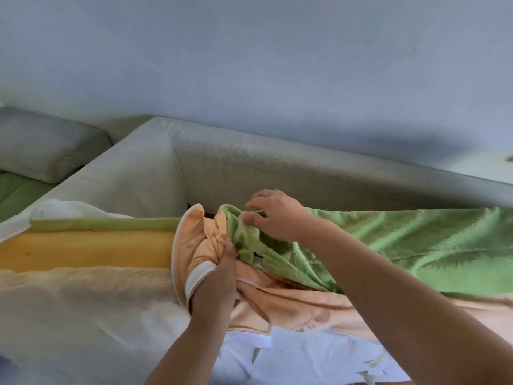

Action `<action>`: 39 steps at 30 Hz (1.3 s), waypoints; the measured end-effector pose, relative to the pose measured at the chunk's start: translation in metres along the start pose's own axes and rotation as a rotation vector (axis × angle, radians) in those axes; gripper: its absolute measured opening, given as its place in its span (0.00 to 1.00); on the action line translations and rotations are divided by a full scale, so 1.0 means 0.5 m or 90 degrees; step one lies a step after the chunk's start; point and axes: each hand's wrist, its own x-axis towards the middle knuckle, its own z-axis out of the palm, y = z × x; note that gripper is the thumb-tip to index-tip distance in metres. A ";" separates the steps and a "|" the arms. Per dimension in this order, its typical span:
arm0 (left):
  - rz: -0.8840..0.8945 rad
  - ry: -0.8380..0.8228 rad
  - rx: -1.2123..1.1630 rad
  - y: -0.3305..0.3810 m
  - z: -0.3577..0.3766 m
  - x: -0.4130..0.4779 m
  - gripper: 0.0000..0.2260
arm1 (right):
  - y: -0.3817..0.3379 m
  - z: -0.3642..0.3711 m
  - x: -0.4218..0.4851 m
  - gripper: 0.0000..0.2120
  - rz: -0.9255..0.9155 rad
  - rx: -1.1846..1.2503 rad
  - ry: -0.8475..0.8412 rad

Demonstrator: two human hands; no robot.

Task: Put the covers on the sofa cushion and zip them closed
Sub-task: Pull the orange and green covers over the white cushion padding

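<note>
A long foam sofa cushion, yellow with a green top layer, lies across the sofa seat with its left part bare. A green cover with a peach underside is bunched around the cushion's middle and lies stretched out to the right. My left hand is shut on the bunched peach edge with its white zipper band. My right hand pinches the gathered green edge just beyond it. The foam under the cover is hidden.
The grey sofa backrest runs behind the cushion, with its armrest at the left. A grey pillow and another green seat lie far left. White cloth lies in front of me.
</note>
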 end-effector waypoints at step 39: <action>0.580 -0.373 1.004 0.103 -0.294 0.284 0.52 | -0.207 0.071 0.201 0.07 0.299 -0.137 -0.006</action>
